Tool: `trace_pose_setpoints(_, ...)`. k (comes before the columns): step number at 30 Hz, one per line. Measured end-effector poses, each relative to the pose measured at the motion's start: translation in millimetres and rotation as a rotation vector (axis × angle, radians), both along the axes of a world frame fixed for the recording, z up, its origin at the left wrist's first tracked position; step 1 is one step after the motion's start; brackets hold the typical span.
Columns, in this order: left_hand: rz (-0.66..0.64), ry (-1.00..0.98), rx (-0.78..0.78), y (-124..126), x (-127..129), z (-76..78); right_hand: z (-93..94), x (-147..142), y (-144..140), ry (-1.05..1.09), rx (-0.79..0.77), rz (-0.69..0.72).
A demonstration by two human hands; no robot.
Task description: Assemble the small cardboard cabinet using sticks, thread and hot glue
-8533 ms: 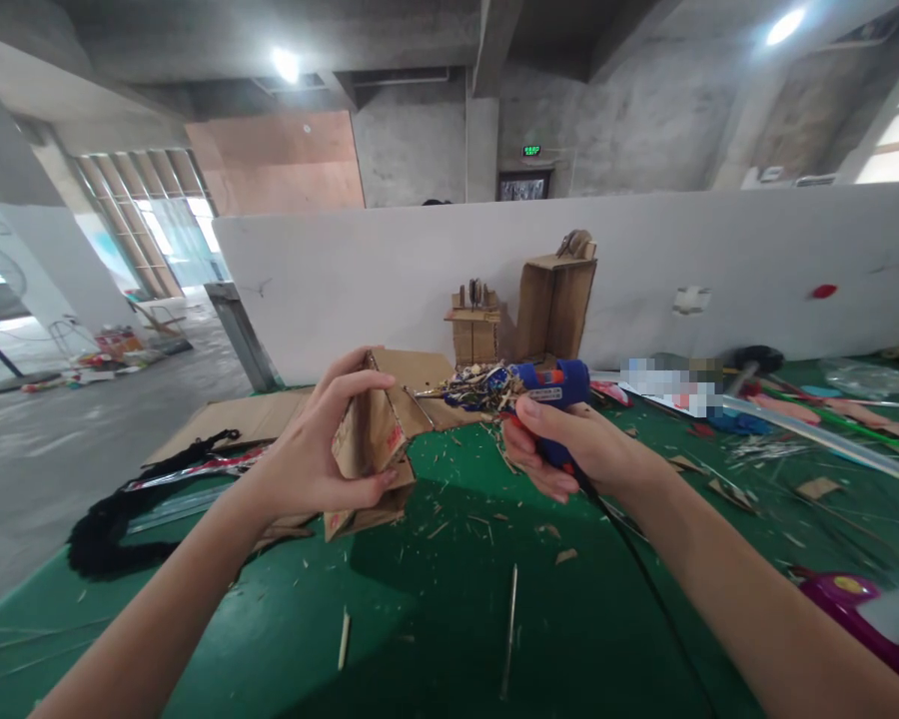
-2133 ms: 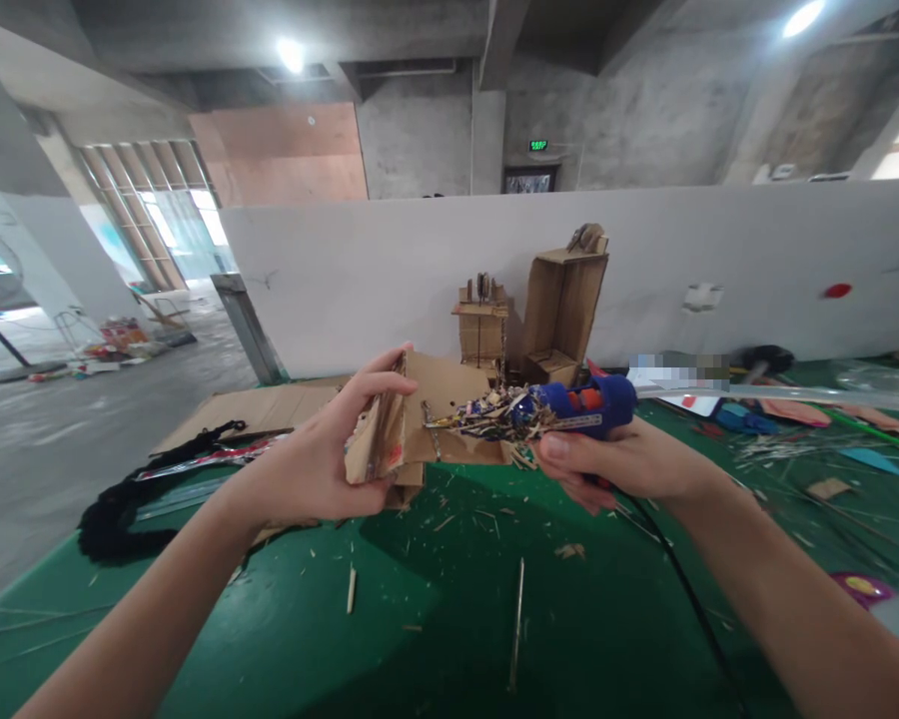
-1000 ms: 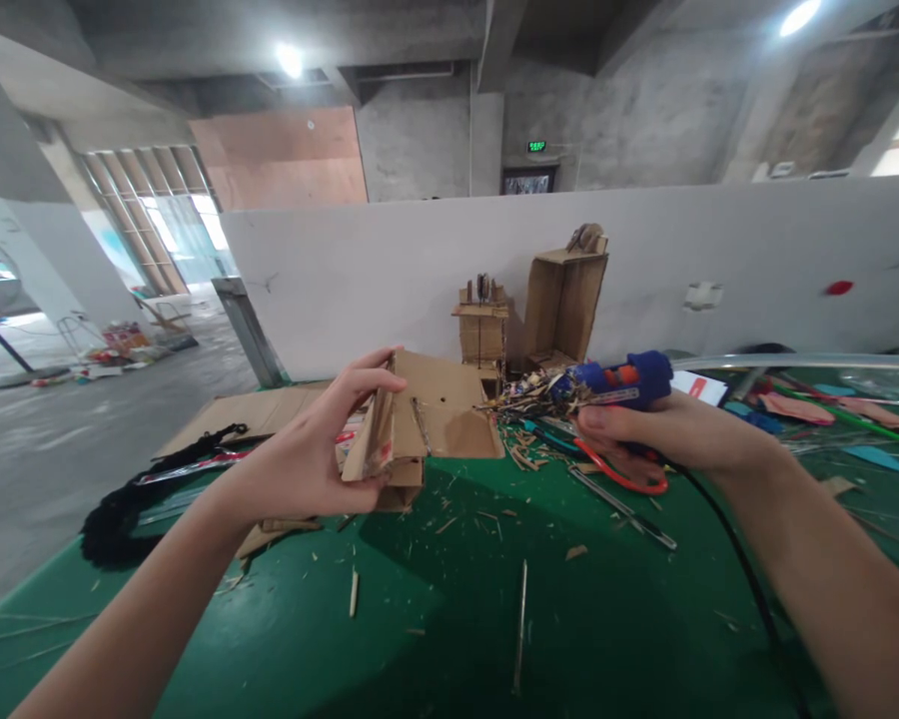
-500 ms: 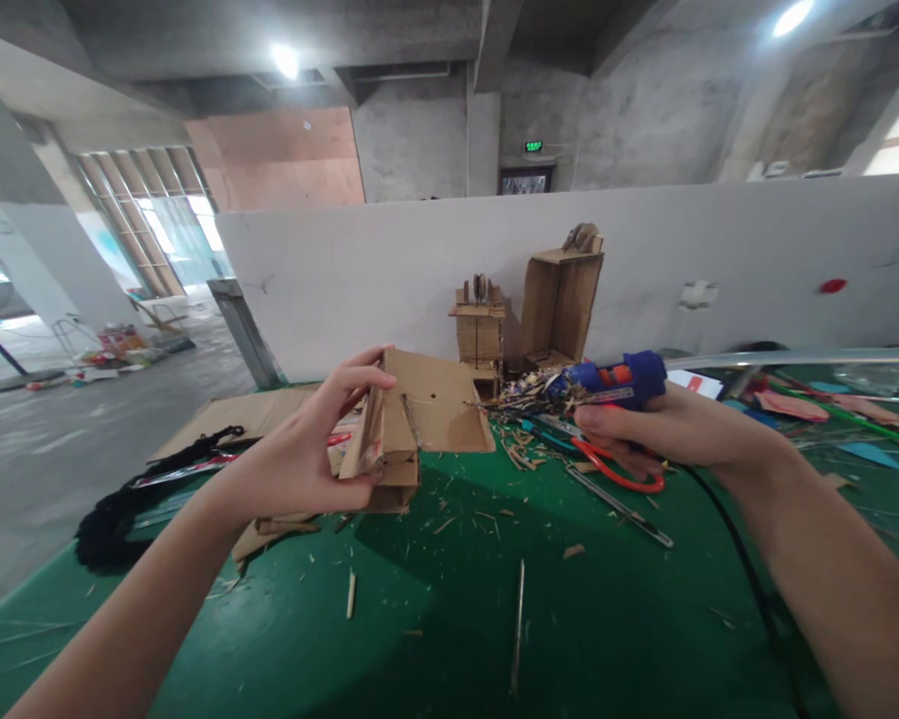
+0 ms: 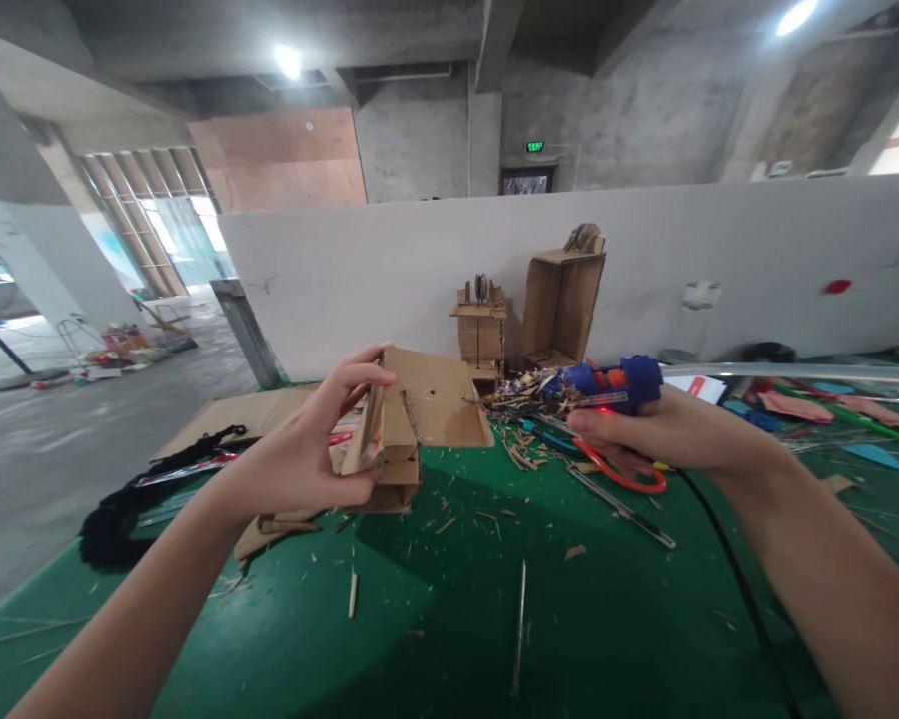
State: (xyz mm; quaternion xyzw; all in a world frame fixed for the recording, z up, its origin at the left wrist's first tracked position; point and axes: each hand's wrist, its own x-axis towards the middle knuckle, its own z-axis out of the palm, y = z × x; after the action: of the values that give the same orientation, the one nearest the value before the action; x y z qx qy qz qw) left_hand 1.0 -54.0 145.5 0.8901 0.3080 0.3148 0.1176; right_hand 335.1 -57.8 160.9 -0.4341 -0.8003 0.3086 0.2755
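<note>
Bare concrete ceiling (image 5: 195, 30) with round lamps at 11 and 2 o'clock, white partition wall (image 5: 390, 270) across the middle, grey floor (image 5: 37, 439) at 9 o'clock, green exit sign (image 5: 534, 147) at 12.

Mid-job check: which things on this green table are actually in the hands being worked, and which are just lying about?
In hand: cardboard piece in left hand; blue glue gun in right hand.

Lying about: scissors, cardboard tower, small cardboard stand, black cord bundle, flat cardboard sheet, wood scraps.
</note>
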Motion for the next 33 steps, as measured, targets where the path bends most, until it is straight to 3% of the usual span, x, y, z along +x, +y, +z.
trace_pose_setpoints(8, -0.014, -0.047, 0.005, 3, -1, 0.1, -3.3, -1, 2, 0.010, 0.024, -0.027)
trace_pose_setpoints(17, -0.060, -0.192, -0.052, 6, -6, 1.5, -11.7, -3, 7, 0.264, -0.009, 0.168)
trace_pose_setpoints(20, -0.042, -0.350, -0.163, 7, -6, 1.7, -13.4, -12, 6, 0.394, 0.013, 0.164)
trace_pose_setpoints(24, -0.038, -0.597, -0.440, 11, -6, -4.3, -13.2, -23, 6, 0.630, 0.135, 0.093)
trace_pose_setpoints(27, -0.074, -0.656, -0.596, 15, -4, -10.5, -12.4, -23, 8, 0.727, 0.205, 0.067)
trace_pose_setpoints(33, -0.247, -0.670, -0.725, 10, 5, -9.8, -16.7, -19, 6, 0.425, 0.235, -0.083)
